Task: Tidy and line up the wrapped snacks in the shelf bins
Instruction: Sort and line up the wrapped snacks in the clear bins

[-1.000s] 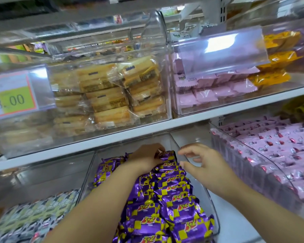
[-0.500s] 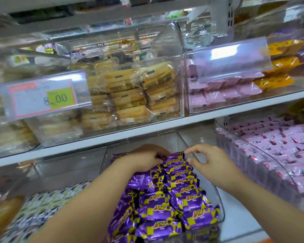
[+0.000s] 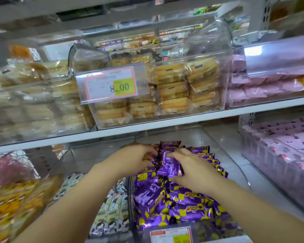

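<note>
Reaching across from where it hung idle a second ago at the pile's 3 o'clock edge, the right hand (image 3: 195, 172) now sits on top of the purple snacks (image 3: 182, 204). Its fingers (image 3: 174, 155) were spread and holding nothing then. Now they are clamped with the thumb around one packet (image 3: 168, 166), which is raised slightly off the heap with its plain printed back facing up.

The left hand (image 3: 135, 159) has hardly moved and is still at the pile's 12 o'clock end, toward the back of the clear bin (image 3: 232, 161) on the lower shelf. Its fingertips are bent down among the rear packets. They are blurred, so I cannot tell whether they pinch one or only press.

The view has also swung right, so more of the pile's 6 o'clock half shows. Several packets there lie skewed or back-side up, not in the neat overlapping row seen further back.

My reading is that the work has gone from steadying the row to correcting single pieces. The lifted packet probably needs turning logo-up and slotting into the line the left hand guards. With the front end this jumbled, the bin looks well short of tidy.
</note>
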The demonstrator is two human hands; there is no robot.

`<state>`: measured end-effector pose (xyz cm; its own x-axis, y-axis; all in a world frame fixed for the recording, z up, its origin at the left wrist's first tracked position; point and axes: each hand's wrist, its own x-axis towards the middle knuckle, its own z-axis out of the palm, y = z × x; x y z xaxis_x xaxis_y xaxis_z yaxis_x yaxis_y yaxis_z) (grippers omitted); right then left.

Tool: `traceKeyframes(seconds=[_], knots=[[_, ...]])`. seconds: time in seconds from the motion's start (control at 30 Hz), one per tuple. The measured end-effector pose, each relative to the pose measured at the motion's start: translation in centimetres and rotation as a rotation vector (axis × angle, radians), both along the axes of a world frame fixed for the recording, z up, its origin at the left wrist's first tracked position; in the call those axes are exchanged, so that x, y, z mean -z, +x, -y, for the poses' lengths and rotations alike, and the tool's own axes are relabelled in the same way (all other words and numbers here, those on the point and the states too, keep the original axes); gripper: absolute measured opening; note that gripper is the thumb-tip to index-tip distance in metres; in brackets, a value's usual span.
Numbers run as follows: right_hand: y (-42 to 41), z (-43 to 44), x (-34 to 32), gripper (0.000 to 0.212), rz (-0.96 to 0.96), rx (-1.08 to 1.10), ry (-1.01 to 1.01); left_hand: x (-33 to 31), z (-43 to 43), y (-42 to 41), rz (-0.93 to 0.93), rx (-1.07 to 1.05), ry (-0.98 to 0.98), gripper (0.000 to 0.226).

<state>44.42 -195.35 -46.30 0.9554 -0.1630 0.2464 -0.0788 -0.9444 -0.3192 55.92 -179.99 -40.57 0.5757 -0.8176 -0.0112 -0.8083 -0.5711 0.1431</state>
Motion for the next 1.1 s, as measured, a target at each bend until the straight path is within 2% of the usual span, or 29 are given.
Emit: traceKeyframes(seconds=[0.1,0.23,0.37,0.5,0.53,0.67,0.77,0.93,1.0,1.1], knots=[[0.8,-0.3,-0.1,0.064,0.017,-0.001,0.001,0.7,-0.9,0.1,-0.010,0.005,0.028,0.034],[1.0,-0.2,-0.2,0.045,0.149,0.039,0.125,1.1,-1.9,0.0,-0.097,0.008,0.043,0.037],[0.6,0.5,-1.2,0.032,0.331,0.113,0.398,0.7,-2.3,-0.5,-0.120,-0.002,0.129,0.050],[0.2,1.7,-1.5,0.020,0.296,0.118,0.781,0.6,-1.9,-0.3,-0.176,-0.008,0.144,0.054],[-0.1,1.9,-1.4,0.020,0.269,0.121,0.814,0.7,-1.7,-0.2,-0.180,-0.005,0.175,0.056],[-1.0,2.3,-1.2,0.026,0.249,0.127,0.657,1.0,-0.7,-0.2,-0.141,-0.006,0.276,0.069],[-1.3,2.1,-1.3,0.029,0.272,0.129,0.624,1.2,-0.3,-0.3,-0.061,-0.051,0.304,0.078],[-2.1,2.3,-1.6,0.037,0.129,0.020,0.458,1.4,-0.5,-0.5,-0.004,-0.080,0.208,0.078],[-2.2,2.6,-1.7,0.035,0.102,-0.011,0.502,1.4,-0.5,-0.6,0.011,-0.070,0.149,0.082],[-1.9,3.0,-2.1,0.026,0.301,0.020,0.723,1.5,-0.6,-0.7,0.007,-0.035,-0.032,0.090]])
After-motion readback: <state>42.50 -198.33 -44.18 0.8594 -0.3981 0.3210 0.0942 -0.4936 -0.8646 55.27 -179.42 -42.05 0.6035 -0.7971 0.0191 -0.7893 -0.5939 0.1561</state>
